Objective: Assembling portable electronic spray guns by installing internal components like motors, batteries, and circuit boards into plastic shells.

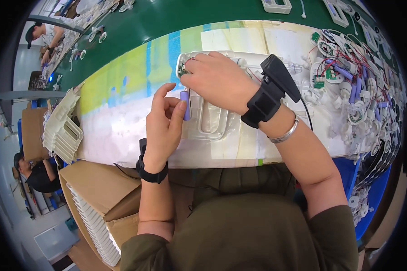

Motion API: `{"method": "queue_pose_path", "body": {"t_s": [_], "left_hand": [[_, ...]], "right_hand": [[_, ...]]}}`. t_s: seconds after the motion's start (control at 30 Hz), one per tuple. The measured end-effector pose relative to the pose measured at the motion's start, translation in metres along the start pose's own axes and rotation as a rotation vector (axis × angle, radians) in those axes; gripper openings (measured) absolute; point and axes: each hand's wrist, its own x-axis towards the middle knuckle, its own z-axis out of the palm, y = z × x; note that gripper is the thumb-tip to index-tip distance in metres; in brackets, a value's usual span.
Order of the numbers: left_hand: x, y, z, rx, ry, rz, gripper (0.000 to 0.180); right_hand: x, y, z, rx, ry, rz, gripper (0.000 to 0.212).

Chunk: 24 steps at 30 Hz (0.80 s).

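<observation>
A purple cylindrical battery stands upright between the thumb and fingers of my left hand; a thin wire runs up from its top. My right hand lies over a white plastic housing, its fingers curled in at the housing's left end. Beside those fingertips a small green circuit board shows inside the housing. Whatever the right fingers pinch is hidden under the hand. Below it on the table lies a white frame-shaped plastic part, partly covered by my right wrist.
On the right is a heap of wired parts with batteries, boards and red wires. A white ribbed tray stands at the left edge. Near my left forearm sits a cardboard box of stacked white pieces. Two people work at the far left.
</observation>
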Motion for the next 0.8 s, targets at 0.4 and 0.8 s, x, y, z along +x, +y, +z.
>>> {"method": "queue_pose_path", "body": {"t_s": [0.4,0.8], "left_hand": [[-0.006,-0.005,0.015,0.595,-0.015,0.293,0.021],[-0.003,-0.022,0.019,0.359,0.011,0.261,0.024]], "right_hand": [[-0.005,0.014,0.014,-0.18,-0.025,-0.037,0.004],[0.0,0.011,0.01,-0.111,-0.134,0.052,0.005]]}}
